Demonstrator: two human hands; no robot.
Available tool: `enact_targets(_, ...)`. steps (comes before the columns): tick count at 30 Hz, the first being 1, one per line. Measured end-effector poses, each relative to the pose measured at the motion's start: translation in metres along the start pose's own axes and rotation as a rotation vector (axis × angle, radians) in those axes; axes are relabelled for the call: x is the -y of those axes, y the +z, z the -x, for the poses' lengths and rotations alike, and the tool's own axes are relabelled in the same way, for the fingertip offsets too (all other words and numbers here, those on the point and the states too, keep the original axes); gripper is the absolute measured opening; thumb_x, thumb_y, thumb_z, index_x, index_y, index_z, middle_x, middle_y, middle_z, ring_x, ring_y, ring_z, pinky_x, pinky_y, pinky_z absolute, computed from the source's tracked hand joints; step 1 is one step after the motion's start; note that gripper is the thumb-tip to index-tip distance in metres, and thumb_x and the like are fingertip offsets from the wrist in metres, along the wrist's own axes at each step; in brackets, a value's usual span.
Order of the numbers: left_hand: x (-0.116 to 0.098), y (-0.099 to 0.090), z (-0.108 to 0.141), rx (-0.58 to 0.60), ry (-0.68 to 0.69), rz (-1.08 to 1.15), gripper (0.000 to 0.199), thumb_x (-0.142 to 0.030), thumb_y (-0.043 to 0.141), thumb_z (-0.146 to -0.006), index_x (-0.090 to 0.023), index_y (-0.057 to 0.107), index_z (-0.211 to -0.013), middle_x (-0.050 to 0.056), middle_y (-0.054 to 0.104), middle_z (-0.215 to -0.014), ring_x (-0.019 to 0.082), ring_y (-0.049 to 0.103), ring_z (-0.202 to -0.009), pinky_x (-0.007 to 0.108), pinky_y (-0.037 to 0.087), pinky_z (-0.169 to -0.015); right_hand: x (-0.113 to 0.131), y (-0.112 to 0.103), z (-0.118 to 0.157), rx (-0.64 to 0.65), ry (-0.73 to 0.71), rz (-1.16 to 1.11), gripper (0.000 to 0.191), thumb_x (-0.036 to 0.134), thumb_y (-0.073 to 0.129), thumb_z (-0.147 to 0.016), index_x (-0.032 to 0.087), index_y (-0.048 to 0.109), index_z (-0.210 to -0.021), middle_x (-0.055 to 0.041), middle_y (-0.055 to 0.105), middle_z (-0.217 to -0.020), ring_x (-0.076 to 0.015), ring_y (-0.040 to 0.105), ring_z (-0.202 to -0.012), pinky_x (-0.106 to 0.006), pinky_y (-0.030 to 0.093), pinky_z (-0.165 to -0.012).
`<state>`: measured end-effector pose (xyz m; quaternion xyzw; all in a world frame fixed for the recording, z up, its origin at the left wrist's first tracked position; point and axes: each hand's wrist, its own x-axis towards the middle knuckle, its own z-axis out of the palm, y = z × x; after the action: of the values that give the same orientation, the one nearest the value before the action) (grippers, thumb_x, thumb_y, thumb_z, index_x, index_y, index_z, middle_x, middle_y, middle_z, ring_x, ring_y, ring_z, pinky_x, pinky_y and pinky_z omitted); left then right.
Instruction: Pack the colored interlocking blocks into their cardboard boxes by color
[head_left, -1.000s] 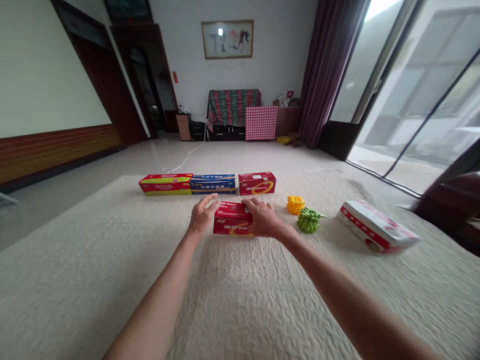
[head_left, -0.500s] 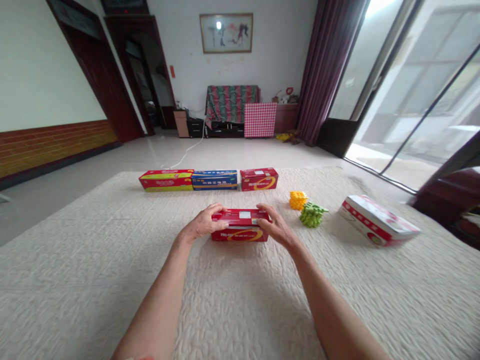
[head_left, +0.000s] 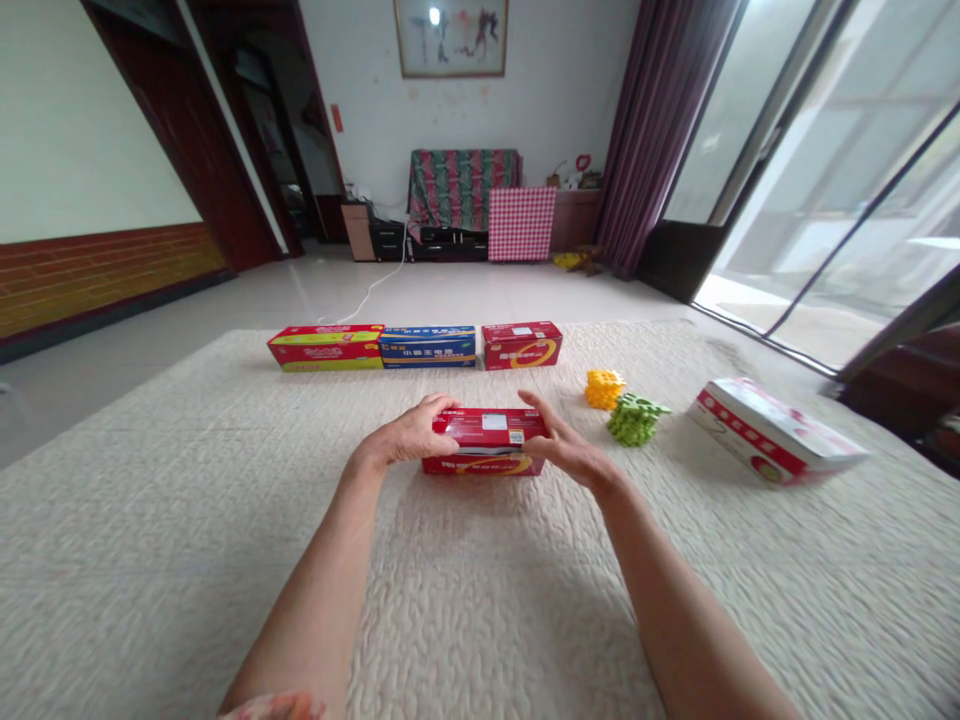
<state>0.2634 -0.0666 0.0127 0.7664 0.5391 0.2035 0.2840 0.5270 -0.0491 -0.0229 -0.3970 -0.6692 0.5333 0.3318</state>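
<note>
A red box (head_left: 484,428) with white and yellow print rests on the quilted cover in front of me. My left hand (head_left: 412,432) grips its left end, the thumb on the front top edge and the fingers over the far side. At the opposite end my right hand (head_left: 566,445) grips it, thumb in front and the index finger raised near the far corner. A pale gap runs along the front top edge between the lid and the front face. What is inside is hidden.
Behind the box stand a red and yellow-green box (head_left: 326,348), a blue box (head_left: 427,347) and another red box (head_left: 521,345) in a row. Right of my hand lie a yellow lattice block (head_left: 604,388), a green lattice block (head_left: 636,420) and a white-and-red box (head_left: 780,430).
The view has tilted down slightly. My hands stay at the red box's two ends; its lid has shifted up a little at the front, and my right thumb has moved toward the right end.
</note>
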Motion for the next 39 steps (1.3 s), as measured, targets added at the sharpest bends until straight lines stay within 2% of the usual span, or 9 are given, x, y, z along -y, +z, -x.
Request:
enact_targets(5,-0.003,0.004,0.0,-0.089,-0.007,-0.02,0.065,-0.029,0.061,-0.063,-0.015,0.055,-0.126,0.012,0.048,-0.14,0.029,0.047,-0.131,0.039,0.037,-0.112,0.002,0.001,-0.001,-0.132,-0.095,0.176,0.069,0.024,0.054,-0.067,0.025,0.043,-0.135,-0.009,0.048,-0.127,-0.0257,0.052,-0.113,-0.042,0.047,-0.096)
enact_targets(9,-0.001,0.005,-0.002,-0.106,0.013,-0.101,0.061,-0.028,0.061,-0.063,-0.015,0.06,-0.123,0.012,0.052,-0.138,0.029,0.05,-0.128,0.038,0.038,-0.111,0.004,-0.005,0.001,-0.074,-0.135,0.286,0.062,0.024,0.058,-0.068,0.024,0.049,-0.129,-0.0097,0.05,-0.123,-0.0257,0.053,-0.108,-0.042,0.048,-0.094)
enact_targets(13,0.004,0.006,-0.002,-0.15,0.066,-0.154,0.059,-0.029,0.061,-0.068,-0.016,0.062,-0.125,0.011,0.057,-0.137,0.028,0.052,-0.128,0.038,0.037,-0.112,0.002,-0.006,-0.001,0.01,-0.054,0.108,0.072,0.023,0.057,-0.071,0.021,0.037,-0.14,-0.0099,0.058,-0.114,-0.0249,0.06,-0.1,-0.04,0.053,-0.087)
enact_targets(20,0.011,0.004,0.0,-0.175,0.104,-0.172,0.053,-0.035,0.061,-0.075,-0.016,0.065,-0.124,0.01,0.061,-0.135,0.028,0.053,-0.128,0.037,0.037,-0.112,-0.003,0.005,-0.007,-0.063,0.028,-0.058,0.071,0.016,0.052,-0.071,0.018,0.032,-0.139,-0.0083,0.067,-0.102,-0.0214,0.065,-0.085,-0.037,0.055,-0.077)
enact_targets(24,0.014,0.002,-0.001,-0.133,0.092,-0.162,0.06,-0.04,0.064,-0.074,-0.013,0.062,-0.128,0.013,0.056,-0.14,0.029,0.05,-0.131,0.039,0.034,-0.114,-0.005,0.001,-0.007,-0.081,-0.077,0.146,0.063,0.019,0.053,-0.073,0.019,0.04,-0.135,-0.0081,0.067,-0.101,-0.0215,0.065,-0.086,-0.037,0.055,-0.076)
enact_targets(28,0.013,0.002,-0.001,-0.092,0.105,-0.179,0.063,-0.032,0.063,-0.072,-0.016,0.058,-0.133,0.01,0.054,-0.143,0.028,0.049,-0.132,0.038,0.035,-0.114,0.001,-0.006,-0.006,-0.061,-0.148,0.425,0.059,0.02,0.057,-0.07,0.017,0.051,-0.129,-0.0142,0.059,-0.119,-0.0237,0.062,-0.095,-0.038,0.055,-0.081)
enact_targets(31,0.01,0.004,-0.001,-0.109,0.105,-0.204,0.063,-0.027,0.062,-0.07,-0.017,0.058,-0.133,0.009,0.055,-0.142,0.028,0.05,-0.132,0.037,0.035,-0.113,0.006,-0.009,-0.005,-0.042,-0.185,0.508,0.062,0.018,0.058,-0.069,0.021,0.052,-0.131,-0.0136,0.054,-0.128,-0.0231,0.061,-0.098,-0.036,0.054,-0.084)
enact_targets(36,0.014,0.006,-0.001,-0.198,0.112,-0.19,0.055,-0.031,0.063,-0.072,-0.016,0.065,-0.125,0.01,0.059,-0.137,0.028,0.053,-0.129,0.037,0.036,-0.113,-0.001,-0.008,-0.009,-0.028,-0.078,0.348,0.068,0.019,0.057,-0.071,0.022,0.045,-0.138,-0.0105,0.064,-0.108,-0.0231,0.065,-0.087,-0.035,0.056,-0.073)
enact_targets(39,0.018,0.008,-0.002,-0.248,0.106,-0.17,0.052,-0.034,0.065,-0.072,-0.016,0.068,-0.12,0.01,0.06,-0.136,0.028,0.055,-0.127,0.037,0.037,-0.113,-0.01,-0.006,-0.014,-0.097,-0.115,0.318,0.066,0.017,0.056,-0.072,0.025,0.047,-0.137,-0.0079,0.067,-0.096,-0.0239,0.066,-0.082,-0.037,0.055,-0.069)
